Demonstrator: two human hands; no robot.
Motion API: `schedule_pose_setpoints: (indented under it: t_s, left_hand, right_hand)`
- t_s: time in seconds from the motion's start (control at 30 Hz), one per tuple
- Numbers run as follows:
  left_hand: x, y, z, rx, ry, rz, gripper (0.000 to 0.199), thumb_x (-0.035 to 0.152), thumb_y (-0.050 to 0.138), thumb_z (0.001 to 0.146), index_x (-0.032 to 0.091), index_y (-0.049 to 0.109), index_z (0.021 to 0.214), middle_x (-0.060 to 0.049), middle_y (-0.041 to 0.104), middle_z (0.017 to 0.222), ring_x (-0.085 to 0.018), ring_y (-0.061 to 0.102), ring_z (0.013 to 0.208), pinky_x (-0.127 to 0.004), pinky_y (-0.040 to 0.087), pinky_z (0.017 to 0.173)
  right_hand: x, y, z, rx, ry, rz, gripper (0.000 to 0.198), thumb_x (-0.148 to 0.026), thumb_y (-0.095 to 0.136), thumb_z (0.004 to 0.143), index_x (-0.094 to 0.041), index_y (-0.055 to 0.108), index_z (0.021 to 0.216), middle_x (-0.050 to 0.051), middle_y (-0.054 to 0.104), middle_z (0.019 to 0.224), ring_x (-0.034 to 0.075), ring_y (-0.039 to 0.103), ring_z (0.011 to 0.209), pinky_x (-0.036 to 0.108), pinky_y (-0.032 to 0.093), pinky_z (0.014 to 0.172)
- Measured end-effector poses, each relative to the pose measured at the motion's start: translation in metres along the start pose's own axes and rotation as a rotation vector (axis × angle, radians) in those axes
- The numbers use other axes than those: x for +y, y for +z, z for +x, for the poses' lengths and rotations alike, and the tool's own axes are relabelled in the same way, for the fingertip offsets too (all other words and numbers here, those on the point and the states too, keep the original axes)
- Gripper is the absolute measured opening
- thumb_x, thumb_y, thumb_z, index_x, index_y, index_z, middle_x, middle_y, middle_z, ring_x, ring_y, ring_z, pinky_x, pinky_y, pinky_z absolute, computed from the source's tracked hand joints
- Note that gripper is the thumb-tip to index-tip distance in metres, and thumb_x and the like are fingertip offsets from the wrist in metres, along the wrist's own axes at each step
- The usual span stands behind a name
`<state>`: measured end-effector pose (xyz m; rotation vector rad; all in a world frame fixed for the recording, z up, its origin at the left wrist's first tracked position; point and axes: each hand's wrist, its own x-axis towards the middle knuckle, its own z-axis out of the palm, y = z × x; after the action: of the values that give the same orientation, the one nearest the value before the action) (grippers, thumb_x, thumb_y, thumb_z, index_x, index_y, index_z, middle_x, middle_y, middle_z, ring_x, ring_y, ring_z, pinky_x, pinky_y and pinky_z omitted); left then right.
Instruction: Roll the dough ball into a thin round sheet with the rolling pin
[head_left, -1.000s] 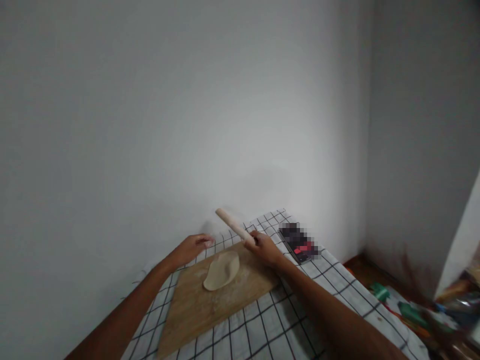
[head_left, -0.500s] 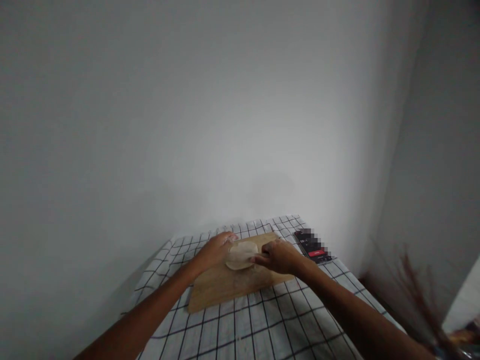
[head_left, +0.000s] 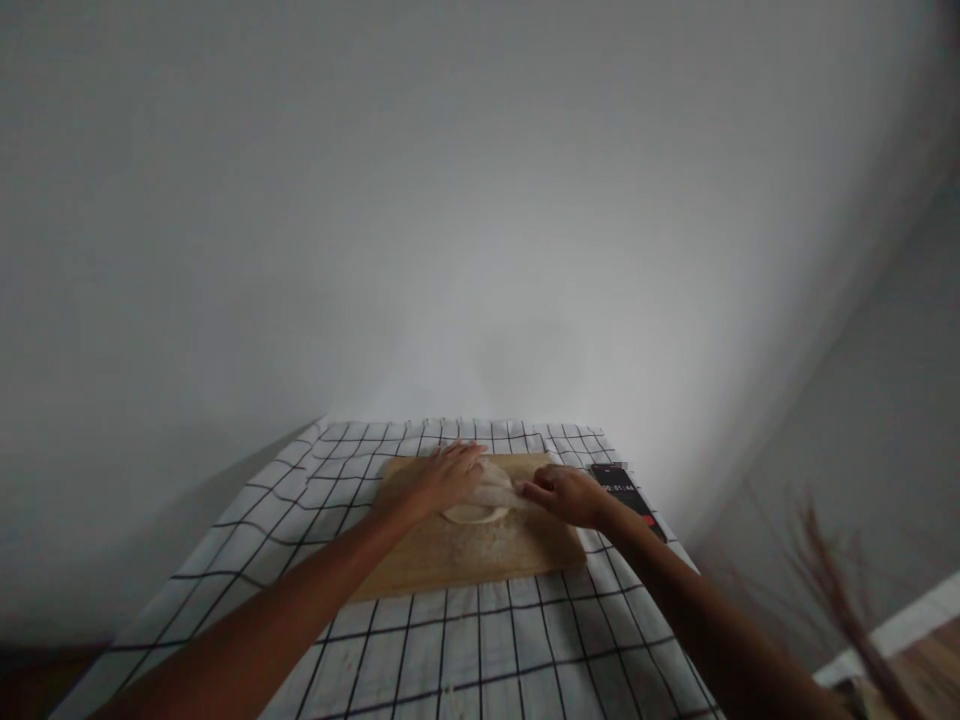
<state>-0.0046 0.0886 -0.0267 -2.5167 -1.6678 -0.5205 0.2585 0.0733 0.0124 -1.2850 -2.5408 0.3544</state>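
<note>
One wooden board, pale brown, floured, laid on a white cloth checked with dark lines. One flattened round of dough, pale, placed on the board toward its far half, partly covered by the left hand. One rolling pin, pale, laid across the dough; its near-right end is clasped by the curled fingers of the right hand. The left hand is set palm down over the left part of the dough, its fingers extended rather than closed; whether the pin's other end is pressed beneath it cannot be told. One dark phone, screen lit with digits, placed on the cloth just beyond the right hand. A plain pale wall is seen behind.
</note>
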Motion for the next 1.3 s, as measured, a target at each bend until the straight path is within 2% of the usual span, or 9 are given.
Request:
schedule_pose_setpoints:
  t_s: [0.1, 0.2, 0.43, 0.6, 0.77, 0.87, 1.0, 1.17, 1.3]
  left_hand:
    - [0.002, 0.003, -0.007, 0.108, 0.037, 0.048, 0.045, 0.029, 0.034, 0.101, 0.016, 0.056, 0.138, -0.012, 0.059, 0.145, -0.027, 0.049, 0.139, -0.048, 0.035, 0.118]
    - [0.008, -0.001, -0.019, 0.176, 0.090, 0.046, 0.043, 0.029, 0.035, 0.100, 0.016, 0.057, 0.135, -0.012, 0.061, 0.142, -0.028, 0.052, 0.137, -0.049, 0.037, 0.118]
    - [0.020, -0.015, -0.051, 0.181, 0.131, 0.089, 0.042, 0.027, 0.037, 0.100, 0.015, 0.057, 0.134, -0.014, 0.059, 0.144, -0.030, 0.048, 0.140, -0.053, 0.034, 0.120]
    - [0.021, -0.017, -0.063, 0.167, 0.130, 0.112, 0.048, 0.029, 0.034, 0.101, 0.012, 0.049, 0.144, -0.014, 0.053, 0.150, -0.029, 0.041, 0.145, -0.053, 0.030, 0.122]
    - [0.020, -0.018, -0.053, 0.121, 0.108, 0.133, 0.047, 0.028, 0.032, 0.101, 0.017, 0.054, 0.141, -0.012, 0.054, 0.150, -0.030, 0.045, 0.142, -0.052, 0.031, 0.120]
    - [0.017, -0.016, -0.034, 0.019, -0.052, 0.075, 0.047, 0.033, 0.034, 0.101, 0.021, 0.054, 0.142, -0.010, 0.054, 0.150, -0.031, 0.045, 0.142, -0.054, 0.030, 0.119]
    - [0.011, -0.010, -0.009, -0.057, -0.249, -0.013, 0.046, 0.039, 0.038, 0.101, 0.024, 0.055, 0.141, -0.012, 0.055, 0.149, -0.034, 0.046, 0.141, -0.060, 0.033, 0.114]
    - [0.020, -0.009, -0.020, 0.023, -0.197, 0.027, 0.050, 0.035, 0.035, 0.100, 0.018, 0.050, 0.145, -0.014, 0.047, 0.155, -0.036, 0.034, 0.148, -0.064, 0.019, 0.119]
    - [0.031, -0.018, -0.048, 0.101, -0.082, 0.072, 0.050, 0.032, 0.037, 0.099, 0.014, 0.050, 0.144, -0.014, 0.050, 0.153, -0.034, 0.034, 0.148, -0.058, 0.020, 0.122]
  right_hand:
    - [-0.001, 0.013, -0.010, 0.155, -0.112, -0.119, 0.044, -0.046, 0.035, 0.106, -0.020, 0.069, 0.101, 0.008, 0.071, 0.102, 0.020, 0.062, 0.101, 0.031, 0.046, 0.089]
    - [-0.005, 0.023, -0.023, 0.220, -0.106, -0.181, 0.040, -0.034, 0.030, 0.108, -0.021, 0.068, 0.106, 0.009, 0.071, 0.110, 0.021, 0.062, 0.110, 0.034, 0.047, 0.099]
    - [-0.042, 0.045, -0.060, 0.323, 0.053, -0.195, 0.036, -0.036, 0.034, 0.107, -0.027, 0.068, 0.116, 0.004, 0.066, 0.134, 0.022, 0.060, 0.125, 0.039, 0.048, 0.106]
    - [-0.060, 0.059, -0.077, 0.375, 0.071, -0.193, 0.035, -0.037, 0.037, 0.107, -0.028, 0.061, 0.131, 0.004, 0.063, 0.139, 0.023, 0.057, 0.131, 0.042, 0.044, 0.110]
    - [-0.042, 0.047, -0.054, 0.356, 0.048, -0.230, 0.035, -0.038, 0.035, 0.108, -0.031, 0.066, 0.122, 0.001, 0.065, 0.136, 0.022, 0.055, 0.132, 0.044, 0.042, 0.111]
    - [-0.021, 0.030, -0.024, 0.277, 0.063, -0.265, 0.039, -0.038, 0.033, 0.108, -0.023, 0.069, 0.114, 0.008, 0.069, 0.129, 0.024, 0.059, 0.128, 0.042, 0.045, 0.108]
    - [0.002, 0.016, 0.007, 0.169, -0.008, -0.224, 0.044, -0.036, 0.028, 0.109, -0.017, 0.067, 0.119, 0.011, 0.069, 0.129, 0.021, 0.059, 0.128, 0.035, 0.047, 0.107]
    - [0.007, 0.026, -0.001, 0.201, -0.054, -0.203, 0.044, -0.033, 0.028, 0.108, -0.017, 0.067, 0.120, 0.010, 0.067, 0.132, 0.022, 0.055, 0.132, 0.038, 0.044, 0.111]
    - [-0.012, 0.039, -0.030, 0.245, -0.028, -0.207, 0.041, -0.031, 0.029, 0.108, -0.020, 0.066, 0.122, 0.010, 0.064, 0.137, 0.022, 0.053, 0.135, 0.041, 0.041, 0.114]
